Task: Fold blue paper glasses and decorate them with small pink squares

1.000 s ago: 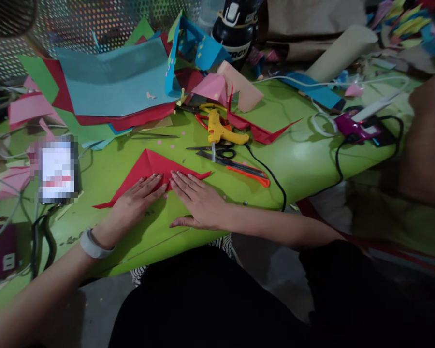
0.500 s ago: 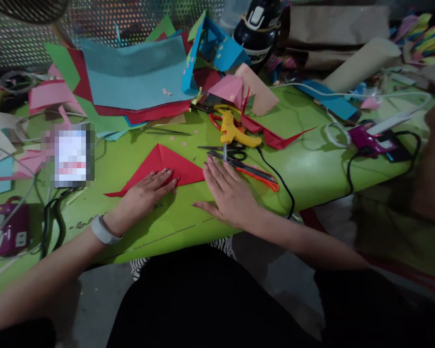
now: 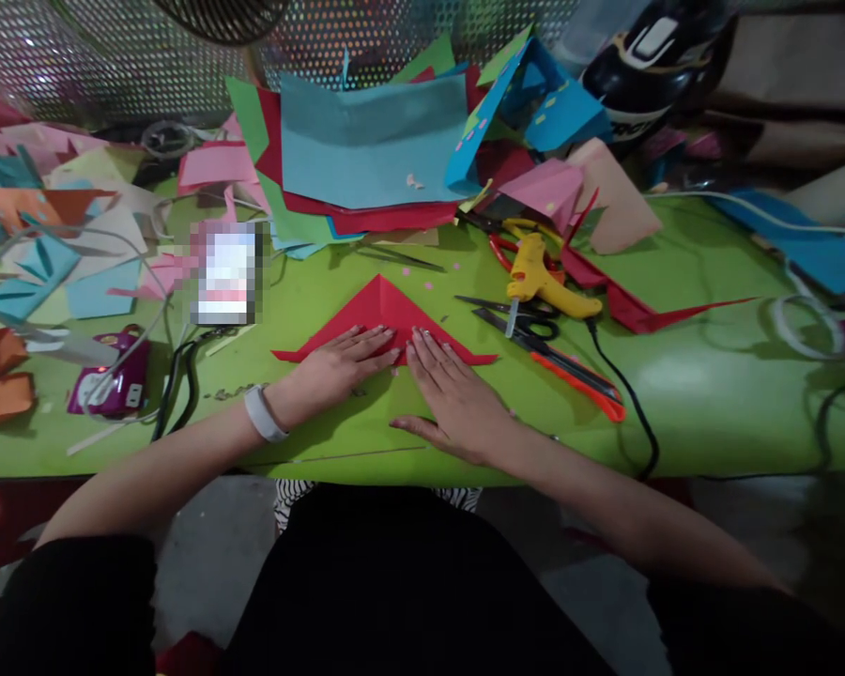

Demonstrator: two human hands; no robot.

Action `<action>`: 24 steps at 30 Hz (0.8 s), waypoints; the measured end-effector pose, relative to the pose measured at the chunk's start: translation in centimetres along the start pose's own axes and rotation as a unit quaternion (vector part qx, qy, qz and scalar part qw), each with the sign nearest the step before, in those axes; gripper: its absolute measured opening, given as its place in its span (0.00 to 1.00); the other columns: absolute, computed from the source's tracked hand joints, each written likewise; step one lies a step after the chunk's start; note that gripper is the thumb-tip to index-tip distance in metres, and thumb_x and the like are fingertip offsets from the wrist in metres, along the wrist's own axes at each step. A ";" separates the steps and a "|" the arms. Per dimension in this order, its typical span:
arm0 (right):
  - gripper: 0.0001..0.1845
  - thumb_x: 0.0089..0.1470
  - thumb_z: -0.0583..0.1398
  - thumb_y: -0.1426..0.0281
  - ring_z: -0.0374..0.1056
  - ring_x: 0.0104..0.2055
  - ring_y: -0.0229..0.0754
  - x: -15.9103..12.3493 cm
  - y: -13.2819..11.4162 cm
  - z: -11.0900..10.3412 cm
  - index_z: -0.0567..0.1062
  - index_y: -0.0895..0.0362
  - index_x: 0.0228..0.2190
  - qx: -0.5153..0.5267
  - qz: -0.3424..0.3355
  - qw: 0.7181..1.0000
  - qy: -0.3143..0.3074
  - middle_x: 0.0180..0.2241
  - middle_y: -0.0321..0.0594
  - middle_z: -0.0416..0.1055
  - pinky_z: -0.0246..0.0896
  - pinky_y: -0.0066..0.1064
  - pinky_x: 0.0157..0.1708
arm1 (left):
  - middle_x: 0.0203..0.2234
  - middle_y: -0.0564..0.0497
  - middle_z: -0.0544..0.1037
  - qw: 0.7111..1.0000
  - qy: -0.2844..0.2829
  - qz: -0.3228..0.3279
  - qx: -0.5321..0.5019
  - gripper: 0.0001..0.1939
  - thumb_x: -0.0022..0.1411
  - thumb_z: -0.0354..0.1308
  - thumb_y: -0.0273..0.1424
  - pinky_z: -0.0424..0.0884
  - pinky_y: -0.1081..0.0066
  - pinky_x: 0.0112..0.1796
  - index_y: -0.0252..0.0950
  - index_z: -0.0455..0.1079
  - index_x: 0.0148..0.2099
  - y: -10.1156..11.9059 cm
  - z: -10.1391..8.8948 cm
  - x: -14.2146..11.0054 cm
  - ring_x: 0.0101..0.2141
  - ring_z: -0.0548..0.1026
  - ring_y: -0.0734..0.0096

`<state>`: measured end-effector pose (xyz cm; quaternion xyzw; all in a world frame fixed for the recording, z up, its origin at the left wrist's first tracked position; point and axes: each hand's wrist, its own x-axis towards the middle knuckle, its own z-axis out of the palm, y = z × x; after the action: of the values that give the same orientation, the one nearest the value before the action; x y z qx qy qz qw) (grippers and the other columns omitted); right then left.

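Observation:
A folded sheet of red paper (image 3: pixel 380 305) lies on the green table in a triangle, its peak pointing away from me and a thin tip sticking out at each side. My left hand (image 3: pixel 345 368) rests flat on its lower left part, fingers stretched out. Flat on the lower right part is my right hand (image 3: pixel 457 394), with its fingers extended and the thumb held apart over the table. Both hands hide much of the paper's near edge. To the right of the paper lie scissors (image 3: pixel 535 326) and an orange and black box cutter (image 3: pixel 581 383).
A yellow glue gun (image 3: pixel 545 282) sits beyond the scissors, its black cord running toward me. Stacked coloured paper (image 3: pixel 373 141) stands at the back. A phone (image 3: pixel 226 272), a purple power socket (image 3: pixel 113 376) and paper scraps are on the left. A black bottle (image 3: pixel 648 70) stands back right.
My view has swung left. My right hand has moved from the paper's right corner onto its lower right part, closer to my left hand, which still presses the left part.

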<state>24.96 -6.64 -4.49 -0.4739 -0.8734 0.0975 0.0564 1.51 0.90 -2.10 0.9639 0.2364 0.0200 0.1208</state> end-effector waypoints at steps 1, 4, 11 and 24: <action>0.55 0.61 0.45 0.42 0.31 0.73 0.59 0.0 0.0 0.0 0.35 0.72 0.69 0.000 -0.001 1.000 0.002 0.70 0.63 0.34 0.39 0.53 0.70 | 0.68 0.40 0.56 1.000 0.001 -0.007 0.003 0.26 0.70 0.46 0.21 0.51 0.56 0.67 0.33 0.59 0.68 0.0 0.0 -0.1 0.68 0.53 0.61; 0.55 0.61 0.45 0.41 0.31 0.73 0.59 0.1 -0.1 0.1 0.34 0.72 0.69 0.000 0.001 1.000 0.004 0.70 0.61 0.33 0.39 0.54 0.70 | 0.68 0.40 0.58 0.999 0.015 -0.034 0.012 0.30 0.65 0.43 0.15 0.50 0.53 0.67 0.32 0.58 0.68 0.0 0.1 -0.8 0.68 0.55 0.59; 0.55 0.61 0.41 0.40 0.30 0.73 0.56 0.4 -0.1 -0.4 0.35 0.72 0.69 0.002 0.007 1.000 -0.019 0.70 0.61 0.34 0.37 0.50 0.71 | 0.69 0.40 0.55 0.990 0.044 -0.135 0.013 0.36 0.60 0.40 0.13 0.50 0.52 0.67 0.31 0.53 0.70 -0.9 0.3 -3.6 0.69 0.52 0.62; 0.57 0.59 0.42 0.38 0.31 0.73 0.56 0.8 -0.4 -1.2 0.44 0.74 0.68 0.003 0.025 0.999 -0.032 0.70 0.61 0.36 0.35 0.49 0.71 | 0.68 0.40 0.56 0.962 0.105 -0.230 0.100 0.35 0.67 0.38 0.20 0.55 0.46 0.64 0.37 0.43 0.74 -1.6 -1.5 -9.0 0.67 0.56 0.56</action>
<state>24.40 -6.08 -3.23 -0.4918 -0.8624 0.1169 0.0274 -7.33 -1.56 -0.83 0.8832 0.4638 0.0695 -0.0002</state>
